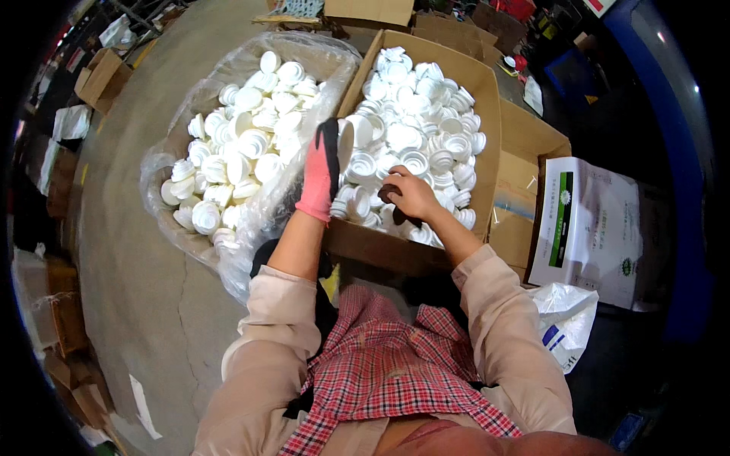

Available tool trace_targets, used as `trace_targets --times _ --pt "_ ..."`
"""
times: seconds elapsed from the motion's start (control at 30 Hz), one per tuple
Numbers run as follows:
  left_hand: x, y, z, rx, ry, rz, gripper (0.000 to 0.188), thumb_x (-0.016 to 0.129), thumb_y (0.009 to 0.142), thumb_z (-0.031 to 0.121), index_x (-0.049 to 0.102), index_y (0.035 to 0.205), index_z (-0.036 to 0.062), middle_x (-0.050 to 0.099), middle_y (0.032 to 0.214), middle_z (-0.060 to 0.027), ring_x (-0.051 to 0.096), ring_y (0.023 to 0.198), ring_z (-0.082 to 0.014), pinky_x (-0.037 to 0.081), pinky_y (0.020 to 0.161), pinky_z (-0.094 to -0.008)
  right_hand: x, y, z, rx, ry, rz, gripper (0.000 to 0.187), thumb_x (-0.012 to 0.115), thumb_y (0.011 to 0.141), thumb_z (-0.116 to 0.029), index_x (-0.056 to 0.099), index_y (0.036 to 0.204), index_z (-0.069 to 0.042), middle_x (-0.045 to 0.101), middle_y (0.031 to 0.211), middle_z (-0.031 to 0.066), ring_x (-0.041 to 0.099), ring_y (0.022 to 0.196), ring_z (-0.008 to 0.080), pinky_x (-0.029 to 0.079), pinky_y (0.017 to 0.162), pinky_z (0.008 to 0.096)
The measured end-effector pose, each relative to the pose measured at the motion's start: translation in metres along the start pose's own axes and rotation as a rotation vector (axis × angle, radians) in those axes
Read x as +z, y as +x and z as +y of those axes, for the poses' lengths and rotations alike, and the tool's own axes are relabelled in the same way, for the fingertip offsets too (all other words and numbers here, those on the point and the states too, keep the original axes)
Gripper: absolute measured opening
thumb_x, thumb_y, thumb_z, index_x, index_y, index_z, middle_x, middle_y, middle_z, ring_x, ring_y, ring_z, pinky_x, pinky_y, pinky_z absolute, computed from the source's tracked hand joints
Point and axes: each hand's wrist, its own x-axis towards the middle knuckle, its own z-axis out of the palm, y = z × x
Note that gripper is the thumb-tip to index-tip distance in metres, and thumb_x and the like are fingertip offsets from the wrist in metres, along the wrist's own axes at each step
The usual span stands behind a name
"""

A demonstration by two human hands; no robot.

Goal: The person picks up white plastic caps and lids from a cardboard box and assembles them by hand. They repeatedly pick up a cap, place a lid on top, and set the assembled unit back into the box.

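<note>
My left hand [322, 175], in a pink glove with black fingers, grips a round white plastic lid [346, 144] that stands on edge at its right side. It is over the border between a plastic-lined box [163, 163] on the left and a cardboard box [487, 114] on the right. Both boxes are heaped with similar stepped white lids [255, 143]. Bare, my right hand [413, 196] is above the near part of the right heap, its fingers curled round a small dark object [390, 191] whose kind I cannot make out.
A flattened carton [525, 175] and a white printed box [589, 228] stand to the right. Below them lies a white plastic bag [566, 319]. Concrete floor [152, 296] runs along the left, with boxes [104, 80] at its far edge. More cardboard [369, 11] lies beyond the heaps.
</note>
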Motion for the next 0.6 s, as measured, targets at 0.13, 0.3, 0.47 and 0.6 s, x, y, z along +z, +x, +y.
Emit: trace_targets --times 0.13,0.3,0.47,0.6 --pt "-0.011 0.003 0.013 -0.538 -0.002 -0.179 0.051 0.049 0.096 0.034 0.050 0.130 -0.0041 0.058 0.121 -0.0284 0.054 0.115 -0.0423 0.039 0.101 -0.0426 0.026 0.053 -0.004 0.047 -0.128 0.024 0.034 0.062 0.079 -0.015 0.064 0.113 -0.015 0.050 0.135 0.0115 0.063 0.098 0.0383 0.052 0.082 0.0469" --pt "-0.012 -0.019 0.015 -0.416 0.375 -0.661 0.059 0.049 0.093 0.045 0.051 0.128 -0.0031 0.060 0.116 -0.0274 0.055 0.113 -0.0400 0.043 0.097 -0.0434 0.046 0.140 0.020 0.032 0.051 0.045 0.091 0.074 0.067 -0.015 0.031 0.147 -0.011 0.035 0.145 0.0285 0.045 0.125 0.0453 0.041 0.102 0.0431" --pt "-0.013 -0.004 0.038 -0.343 0.404 -0.626 0.050 0.052 0.092 0.044 0.055 0.121 0.0029 0.060 0.112 -0.0206 0.057 0.107 -0.0363 0.046 0.093 -0.0418 0.082 0.203 0.102 0.215 0.380 0.102 0.109 0.085 0.050 -0.022 0.031 0.140 0.008 0.060 0.111 0.0260 0.061 0.100 0.0354 0.052 0.084 0.0367" --pt "-0.007 -0.002 0.045 -0.302 0.329 -0.561 0.051 0.053 0.091 0.043 0.054 0.121 0.0023 0.061 0.109 -0.0190 0.058 0.106 -0.0356 0.047 0.090 -0.0429 0.073 0.188 0.149 0.309 0.497 0.175 0.067 0.084 0.054 -0.019 0.056 0.110 0.005 0.064 0.088 0.0174 0.062 0.083 0.0258 0.051 0.072 0.0359"
